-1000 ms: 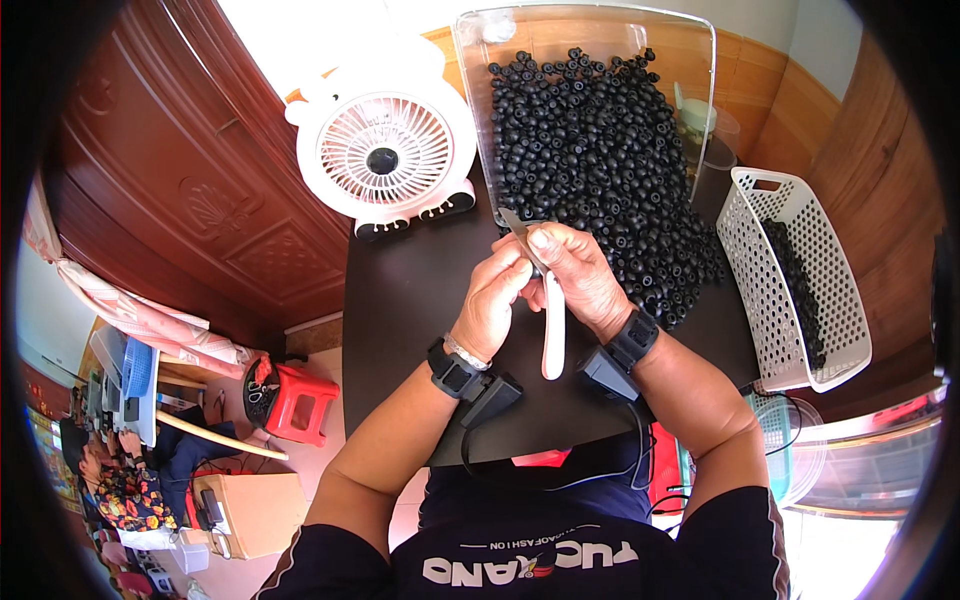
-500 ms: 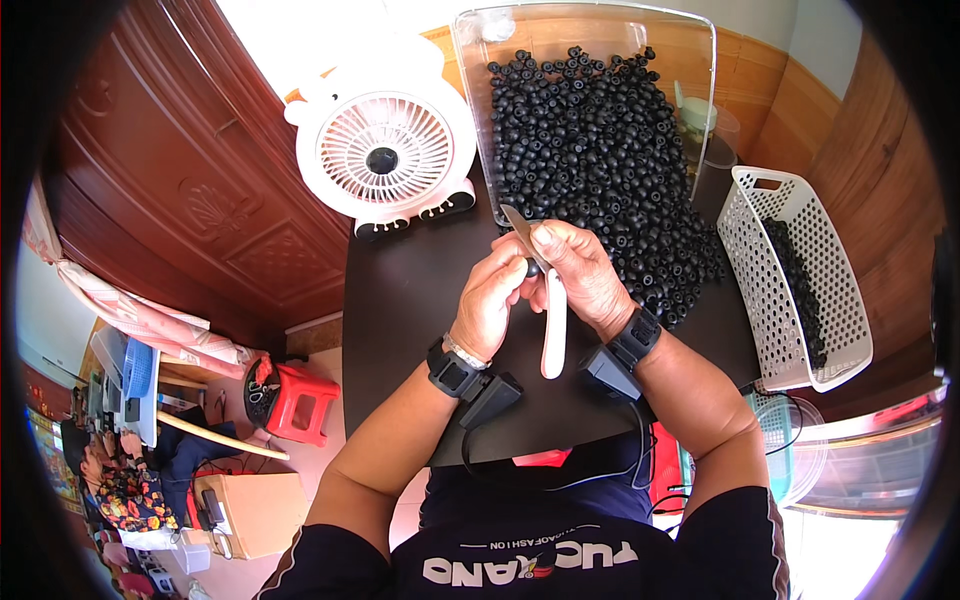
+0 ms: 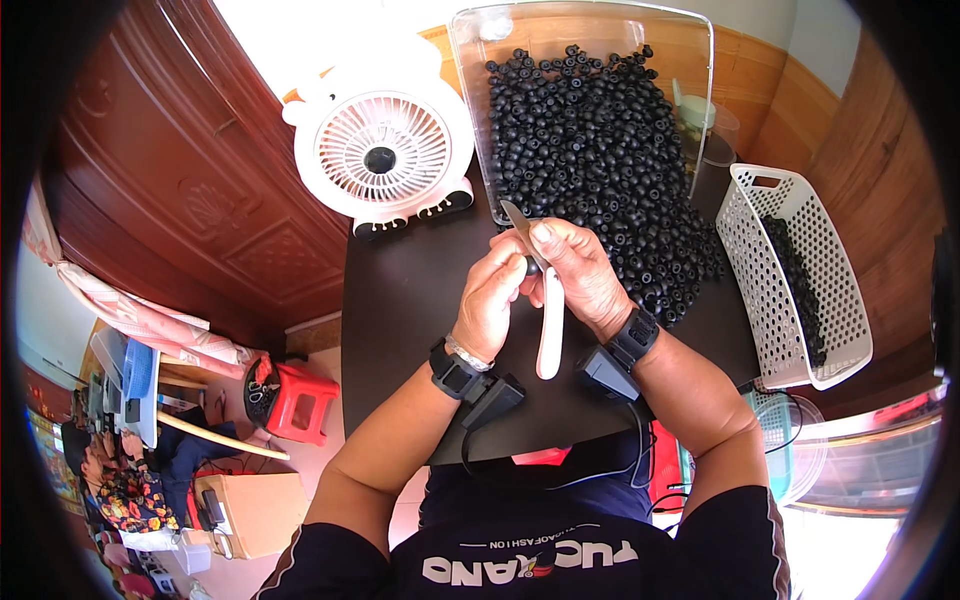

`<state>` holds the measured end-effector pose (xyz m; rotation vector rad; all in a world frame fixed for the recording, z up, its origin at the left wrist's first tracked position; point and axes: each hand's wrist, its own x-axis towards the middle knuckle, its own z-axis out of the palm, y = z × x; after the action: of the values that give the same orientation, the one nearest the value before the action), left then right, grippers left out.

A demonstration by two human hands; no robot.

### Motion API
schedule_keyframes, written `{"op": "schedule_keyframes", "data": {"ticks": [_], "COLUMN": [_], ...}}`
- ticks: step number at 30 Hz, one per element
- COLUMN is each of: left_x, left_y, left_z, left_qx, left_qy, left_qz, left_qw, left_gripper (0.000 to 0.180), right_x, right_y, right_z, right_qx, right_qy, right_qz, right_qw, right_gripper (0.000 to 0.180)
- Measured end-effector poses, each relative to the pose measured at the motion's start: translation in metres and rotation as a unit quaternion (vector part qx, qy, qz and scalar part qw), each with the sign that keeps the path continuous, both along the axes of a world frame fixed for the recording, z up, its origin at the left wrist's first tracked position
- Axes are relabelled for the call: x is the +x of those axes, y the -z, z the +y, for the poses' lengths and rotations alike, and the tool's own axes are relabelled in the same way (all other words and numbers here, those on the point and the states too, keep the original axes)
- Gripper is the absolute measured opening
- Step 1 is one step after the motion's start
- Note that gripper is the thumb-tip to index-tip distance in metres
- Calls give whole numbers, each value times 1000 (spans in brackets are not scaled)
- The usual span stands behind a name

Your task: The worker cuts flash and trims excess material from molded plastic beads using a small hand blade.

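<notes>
Between the thumb and fingers of my left hand [image 3: 490, 297] is a small round black piece [image 3: 532, 267], mostly covered by the fingertips. My right hand [image 3: 585, 272] is closed on a knife [image 3: 551, 330] with a pale pinkish handle. Its handle points down toward me, and the blade slants up and left past my right thumb. The knife lies right beside the black piece; whether the edge touches it is hidden by my fingers. Just beyond my hands, a heap of similar black pieces with holes [image 3: 590, 150] spills from a clear plastic bin [image 3: 712, 60] onto the dark table [image 3: 400, 330].
A white fan [image 3: 385, 150] stands at the table's far left. At the right is a white perforated basket [image 3: 745, 240] holding more black pieces. Cables run from my wrist straps. A red stool [image 3: 305, 400] is on the floor at left, and another person [image 3: 125, 470] sits beyond it.
Hardly anything differs. Both hands keep the same grip, with the knife and black piece nearly in place; the view has shifted very slightly.
</notes>
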<state>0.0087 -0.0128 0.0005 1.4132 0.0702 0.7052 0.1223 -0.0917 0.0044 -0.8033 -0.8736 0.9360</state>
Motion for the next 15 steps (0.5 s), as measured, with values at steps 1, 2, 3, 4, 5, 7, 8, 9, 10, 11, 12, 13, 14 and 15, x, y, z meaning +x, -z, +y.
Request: {"op": "schedule_keyframes", "data": {"ticks": [1,2,3,4,5,7,8,9,10,11,12,13,14,15], "left_x": [0,1,2,3,4,1,1,1,1,0,-1,-2,-2,0], "left_y": [3,4,9,12,15,9,9,7,6,6,6,8,14,11], "left_z": [3,4,4,5,6,3,1,1,0,1,5,8,12,10], "left_qx": [12,15,-2,-18,-20,-62,-61,-101,-142,-141,-152,-164,-180,-180], "left_qy": [12,12,26,38,39,78,77,96,114,112,125,137,136,139], "left_qz": [-22,-24,-32,-41,-40,-39,-39,-41,-43,-44,-42,-41,-36,-39], "left_qw": [1000,1000,999,998,998,994,994,989,982,983,980,976,974,973], "left_gripper": [29,29,28,28,28,28,28,28,28,28,28,28,29,29], "right_x": [0,1,4,7,9,9,9,11,7,3,6,10,13,14], "right_y": [0,0,3,5,6,4,0,-2,-3,-1,-2,-4,-8,-13], "right_z": [0,0,-1,-1,-1,-4,-7,-6,0,6,7,3,-5,-13], "right_qx": [8,11,0,-11,-13,-16,-15,-5,8,22,55,57,46,34], "right_qy": [8,8,1,-6,-6,-18,-19,-18,61,140,150,146,104,66], "right_qz": [4,3,12,21,21,60,76,82,100,117,64,62,-22,-105], "right_qw": [1000,1000,1000,1000,1000,998,997,996,993,983,985,986,993,992], "right_gripper": [41,41,41,40,40,40,39,38,38,38,37,37,37,37]}}
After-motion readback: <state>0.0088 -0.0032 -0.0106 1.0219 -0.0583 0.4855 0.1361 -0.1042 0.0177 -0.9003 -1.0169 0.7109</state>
